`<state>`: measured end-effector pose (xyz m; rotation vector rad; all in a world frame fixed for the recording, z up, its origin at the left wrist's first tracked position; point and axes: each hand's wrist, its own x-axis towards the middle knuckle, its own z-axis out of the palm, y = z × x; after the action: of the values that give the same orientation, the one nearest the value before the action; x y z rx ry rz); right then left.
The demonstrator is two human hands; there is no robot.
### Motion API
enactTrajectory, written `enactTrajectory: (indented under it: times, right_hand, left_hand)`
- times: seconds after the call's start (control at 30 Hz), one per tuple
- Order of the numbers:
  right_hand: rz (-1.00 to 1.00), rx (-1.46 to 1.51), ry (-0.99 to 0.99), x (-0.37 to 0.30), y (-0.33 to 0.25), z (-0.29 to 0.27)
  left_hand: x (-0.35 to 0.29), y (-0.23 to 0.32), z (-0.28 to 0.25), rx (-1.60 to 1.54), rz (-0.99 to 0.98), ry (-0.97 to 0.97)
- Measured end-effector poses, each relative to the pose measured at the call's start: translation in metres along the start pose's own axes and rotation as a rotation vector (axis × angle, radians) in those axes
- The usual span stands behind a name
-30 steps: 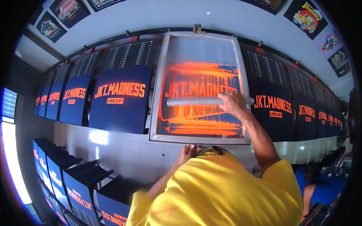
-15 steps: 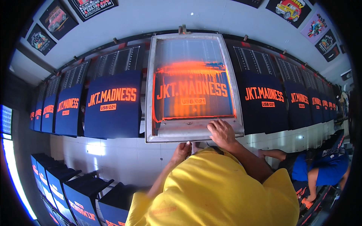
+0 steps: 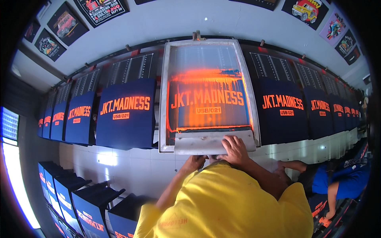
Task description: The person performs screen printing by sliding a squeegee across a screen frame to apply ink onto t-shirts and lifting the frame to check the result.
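Note:
A metal-framed printing screen point(image 3: 162, 99) lies over the table in front of me, its mesh smeared with bright orange ink point(image 3: 206, 75) and lettering showing through. Across its near end rests a wide grey metal squeegee point(image 3: 194, 143), overlapping the near rim of the frame. My right hand point(image 3: 235, 150) is closed on the squeegee's right part, fingers over its top. Just below the squeegee's near edge, left of the middle, my left hand point(image 3: 195, 162) has its fingers curled; what they hold is hidden.
Dark blue printed fabric panels lie on boards to the left point(image 3: 125, 115) and right point(image 3: 282, 115). More printed panels point(image 3: 88, 214) stand behind me at lower left. A person in blue point(image 3: 345, 180) works at lower right. A rail point(image 3: 151, 43) runs along the table's far side.
The squeegee has come slightly toward me, over the frame's near rim, with my right hand on it. My left hand has turned, its fingers now nearer the squeegee's edge. The view has shifted a little.

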<state>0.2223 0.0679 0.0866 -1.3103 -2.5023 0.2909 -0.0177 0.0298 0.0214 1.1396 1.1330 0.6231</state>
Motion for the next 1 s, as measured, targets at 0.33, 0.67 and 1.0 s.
enactTrajectory:
  times: [0.33, 0.67, 1.0]
  right_hand:
    - [0.522, 0.015, 0.528, -0.037, 0.128, -0.035]
    - [0.791, 0.417, 0.616, -0.037, 0.167, 0.003]
    - [0.787, 0.571, 0.689, -0.038, 0.184, 0.012]
  left_hand:
    - [-0.051, 0.096, -0.097, 0.019, 0.01, 0.542]
    - [-0.003, 0.045, -0.128, 0.673, 0.012, 0.805]
    - [0.005, 0.049, -0.136, 0.632, -0.072, 0.85]
